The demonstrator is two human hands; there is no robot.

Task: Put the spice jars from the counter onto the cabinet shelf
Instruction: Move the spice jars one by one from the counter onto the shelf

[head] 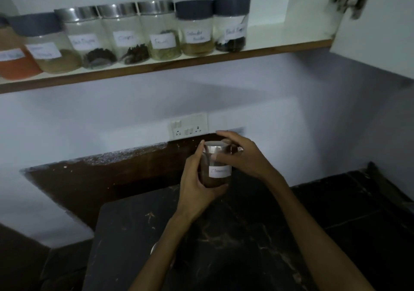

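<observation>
Left hand (197,185) and right hand (240,154): wrapped round labelled steel-lidded spice jar (216,167), lifted below cabinet shelf (280,35); placement beside black-pepper jar (231,24) judged next.

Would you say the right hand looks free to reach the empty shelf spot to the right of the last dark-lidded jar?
Probably yes: the right hand only touches the held jar at its lid, the shelf is bare there, and the cabinet door stands open.
</observation>
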